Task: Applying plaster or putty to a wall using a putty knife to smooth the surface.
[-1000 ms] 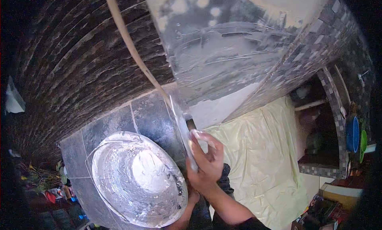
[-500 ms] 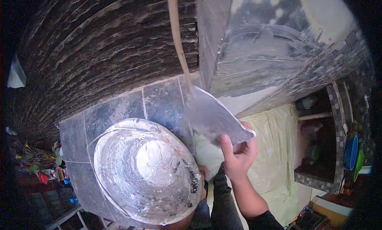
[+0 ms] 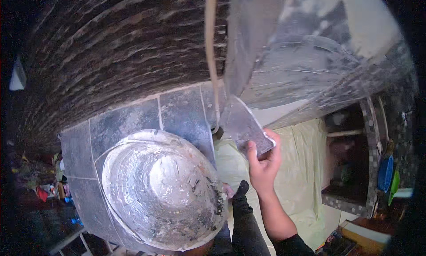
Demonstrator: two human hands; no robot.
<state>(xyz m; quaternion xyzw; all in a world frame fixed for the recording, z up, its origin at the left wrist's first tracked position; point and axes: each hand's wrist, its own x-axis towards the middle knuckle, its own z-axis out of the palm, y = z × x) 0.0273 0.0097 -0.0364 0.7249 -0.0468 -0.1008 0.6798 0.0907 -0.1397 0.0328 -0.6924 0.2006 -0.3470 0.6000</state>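
Note:
My right hand [image 3: 265, 167] is closed on a grey putty spreader [image 3: 250, 129], a wide flat blade smeared with filler, thumb on its near face. The blade's far end overlaps the lower end of a narrow grey plastered wall edge [image 3: 246, 39]; whether it touches cannot be told. To the left is a white bucket [image 3: 133, 176], tilted so its filler-coated inside shows. A few fingers of my left hand [image 3: 228, 190] show at the bucket's right rim, holding it; the rest of that hand is hidden behind the bucket.
A wavy dark wall [image 3: 133, 47] rises behind dark tiles [image 3: 128, 118]. A pale hose-like strip [image 3: 211, 43] hangs near the corner. Pale sheeting [image 3: 297, 167] covers the floor at right, beside a mosaic-edged recess [image 3: 346, 167] with a blue basin [image 3: 385, 174]. My dark-socked foot [image 3: 242, 189] is below.
The spreader has turned, appearing narrower, and its far end has shifted right toward the plastered wall edge. My left hand still holds the bucket. The whole view has shifted slightly.

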